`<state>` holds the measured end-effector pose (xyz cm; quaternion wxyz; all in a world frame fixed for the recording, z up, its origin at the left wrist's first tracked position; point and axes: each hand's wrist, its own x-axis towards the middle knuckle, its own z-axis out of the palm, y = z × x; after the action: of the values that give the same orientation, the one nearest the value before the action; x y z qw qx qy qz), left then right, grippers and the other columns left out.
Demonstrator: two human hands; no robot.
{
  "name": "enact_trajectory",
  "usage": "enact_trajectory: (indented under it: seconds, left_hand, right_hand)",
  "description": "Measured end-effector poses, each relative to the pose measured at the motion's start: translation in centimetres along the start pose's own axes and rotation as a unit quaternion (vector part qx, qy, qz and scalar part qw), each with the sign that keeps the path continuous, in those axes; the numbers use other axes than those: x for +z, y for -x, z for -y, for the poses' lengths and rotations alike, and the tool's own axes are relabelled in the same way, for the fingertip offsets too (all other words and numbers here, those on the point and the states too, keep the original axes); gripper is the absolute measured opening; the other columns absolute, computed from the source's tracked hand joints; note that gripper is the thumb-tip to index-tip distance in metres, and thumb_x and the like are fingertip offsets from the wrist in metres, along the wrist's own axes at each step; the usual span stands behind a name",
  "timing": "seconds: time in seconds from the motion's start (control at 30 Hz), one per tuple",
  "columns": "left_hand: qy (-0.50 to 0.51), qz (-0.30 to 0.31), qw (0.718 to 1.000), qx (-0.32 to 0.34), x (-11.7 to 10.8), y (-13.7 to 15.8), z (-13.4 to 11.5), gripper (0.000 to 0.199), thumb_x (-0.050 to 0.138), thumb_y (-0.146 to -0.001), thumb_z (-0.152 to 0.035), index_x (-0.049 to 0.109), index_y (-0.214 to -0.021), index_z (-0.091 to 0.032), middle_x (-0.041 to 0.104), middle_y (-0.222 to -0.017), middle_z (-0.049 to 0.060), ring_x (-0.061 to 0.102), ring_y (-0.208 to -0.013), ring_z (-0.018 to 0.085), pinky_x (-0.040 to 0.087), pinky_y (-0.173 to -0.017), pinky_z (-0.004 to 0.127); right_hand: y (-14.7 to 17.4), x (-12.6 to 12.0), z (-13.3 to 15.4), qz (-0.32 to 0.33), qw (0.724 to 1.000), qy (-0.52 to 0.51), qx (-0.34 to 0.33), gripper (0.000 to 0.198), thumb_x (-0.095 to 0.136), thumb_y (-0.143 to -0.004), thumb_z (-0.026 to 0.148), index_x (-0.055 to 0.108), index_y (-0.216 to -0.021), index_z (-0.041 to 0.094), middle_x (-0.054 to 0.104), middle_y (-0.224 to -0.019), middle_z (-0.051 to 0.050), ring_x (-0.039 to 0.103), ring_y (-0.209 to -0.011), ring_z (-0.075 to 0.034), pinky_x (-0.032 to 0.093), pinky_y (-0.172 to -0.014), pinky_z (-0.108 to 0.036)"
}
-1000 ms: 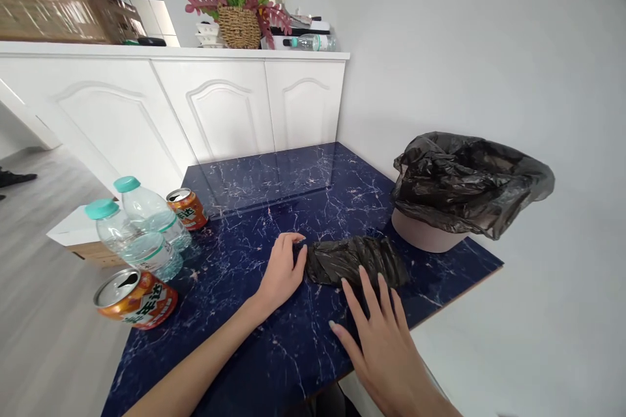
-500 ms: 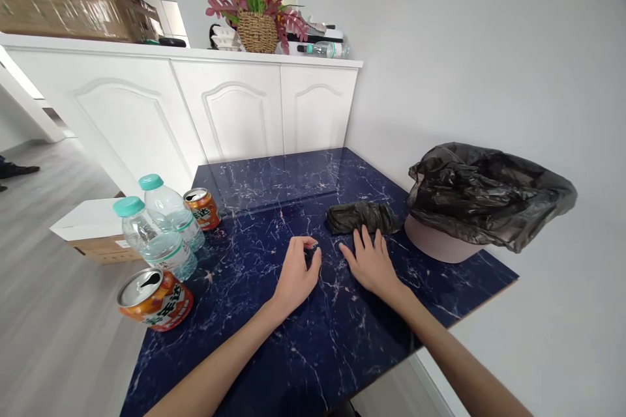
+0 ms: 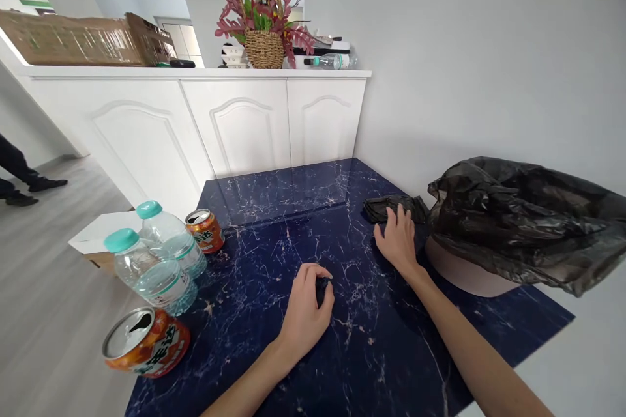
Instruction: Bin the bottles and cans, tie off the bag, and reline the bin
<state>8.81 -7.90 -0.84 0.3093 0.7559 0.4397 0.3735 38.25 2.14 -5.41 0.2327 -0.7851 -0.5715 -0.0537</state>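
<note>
My right hand (image 3: 398,239) lies palm down on a folded black plastic bag (image 3: 379,208) at the far right of the dark blue marble table (image 3: 274,195), right beside the bin. My left hand (image 3: 308,311) rests mid-table, fingers curled around a small black object (image 3: 321,289) that is mostly hidden. A pink bin (image 3: 464,272) lined with a crumpled black bag (image 3: 523,218) stands at the right edge.
Two clear water bottles with teal caps (image 3: 147,267) and two orange cans (image 3: 147,342) (image 3: 205,230) sit along the table's left side. A white cabinet (image 3: 235,117) with a flower basket (image 3: 264,45) stands behind. A person's legs (image 3: 19,169) are at far left.
My right hand has slid the folded black bag away across the table to beside the bin. My left hand has drawn back toward me with a small black piece in it.
</note>
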Motion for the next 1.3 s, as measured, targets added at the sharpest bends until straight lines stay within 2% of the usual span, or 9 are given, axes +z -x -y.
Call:
enact_trajectory:
  seconds: [0.1,0.23,0.37,0.43,0.6,0.73,0.83,0.93,1.3]
  left_hand:
    - [0.0,0.011,1.0,-0.006,-0.2,-0.1,-0.4,0.011,0.05,-0.104,-0.023,0.059,-0.111,-0.024,0.06,-0.118,0.008,0.062,-0.113,0.025,0.052,-0.102,0.045]
    - [0.005,0.019,1.0,-0.015,-0.2,-0.1,-0.6,0.011,0.049,-0.105,-0.025,0.059,-0.111,-0.025,0.059,-0.119,0.008,0.062,-0.113,0.024,0.05,-0.103,0.045]
    - [0.014,0.02,1.0,-0.012,-0.5,0.1,-0.7,0.013,0.048,-0.106,-0.026,0.06,-0.11,-0.025,0.06,-0.119,0.007,0.062,-0.112,0.024,0.05,-0.101,0.041]
    - [0.022,0.024,0.999,-0.006,-1.1,0.3,-0.6,0.013,0.048,-0.106,-0.026,0.061,-0.108,-0.025,0.063,-0.116,0.007,0.063,-0.109,0.023,0.05,-0.098,0.039]
    - [0.049,0.07,0.996,-0.031,-3.2,0.6,-0.2,0.016,0.05,-0.107,-0.032,0.064,-0.104,-0.024,0.069,-0.098,0.003,0.065,-0.089,0.019,0.05,-0.081,0.032]
    - [-0.003,0.107,0.993,-0.049,-3.6,0.8,-0.2,0.018,0.047,-0.107,-0.028,0.065,-0.103,-0.025,0.06,-0.078,-0.001,0.057,-0.07,0.017,0.043,-0.067,0.029]
    - [-0.11,0.174,0.978,0.035,-3.0,1.1,-0.4,0.019,0.046,-0.104,-0.018,0.065,-0.103,-0.025,0.059,-0.078,-0.002,0.057,-0.073,0.018,0.044,-0.077,0.033]
    - [-0.179,0.206,0.956,0.108,-2.6,1.5,-0.6,0.022,0.042,-0.105,-0.014,0.062,-0.105,-0.024,0.065,-0.089,0.001,0.06,-0.082,0.021,0.044,-0.087,0.038]
    - [-0.194,0.21,0.951,0.121,-2.9,1.4,-0.8,0.019,0.044,-0.105,-0.013,0.059,-0.105,-0.024,0.068,-0.093,0.002,0.062,-0.083,0.021,0.043,-0.082,0.036]
  right_hand:
    - [0.7,0.6,1.7,0.014,0.999,-0.014,-0.049,0.067,0.035,-0.109,0.051,0.042,-0.165,0.015,0.028,-0.178,-0.018,0.021,-0.164,-0.044,0.021,-0.13,-0.063]
    - [1.2,0.7,1.8,0.026,0.998,-0.033,-0.041,0.067,0.037,-0.109,0.051,0.06,-0.149,0.004,0.053,-0.161,-0.027,0.038,-0.155,-0.049,0.025,-0.127,-0.067]
    - [2.0,-0.6,1.5,0.003,0.997,-0.069,-0.031,0.065,0.043,-0.106,0.044,0.058,-0.146,-0.005,0.049,-0.158,-0.038,0.033,-0.156,-0.055,0.024,-0.123,-0.075]
    - [2.6,-1.3,2.5,-0.002,0.992,-0.106,-0.066,0.062,0.044,-0.106,0.04,0.056,-0.147,-0.004,0.044,-0.162,-0.037,0.03,-0.158,-0.053,0.025,-0.124,-0.074]
    - [5.1,-2.8,7.1,0.068,0.936,-0.235,-0.252,0.032,0.046,-0.108,0.028,0.069,-0.13,0.023,0.068,-0.143,-0.012,0.065,-0.134,-0.024,0.05,-0.117,-0.041]
    - [6.6,-3.6,9.0,0.12,0.884,-0.292,-0.344,0.023,0.05,-0.106,0.022,0.072,-0.113,0.026,0.075,-0.114,-0.006,0.072,-0.105,-0.019,0.057,-0.096,-0.032]
    - [6.7,-3.7,8.8,0.132,0.879,-0.305,-0.342,0.022,0.051,-0.106,0.02,0.071,-0.113,0.024,0.073,-0.098,-0.004,0.068,-0.078,-0.017,0.054,-0.075,-0.029]
    - [6.5,-3.6,8.4,0.139,0.884,-0.305,-0.325,0.02,0.053,-0.105,0.019,0.071,-0.114,0.023,0.07,-0.085,0.0,0.063,-0.067,-0.015,0.048,-0.067,-0.028]
    - [6.4,-3.8,8.4,0.154,0.889,-0.3,-0.31,0.022,0.052,-0.105,0.022,0.072,-0.113,0.024,0.067,-0.076,0.002,0.06,-0.064,-0.015,0.044,-0.067,-0.028]
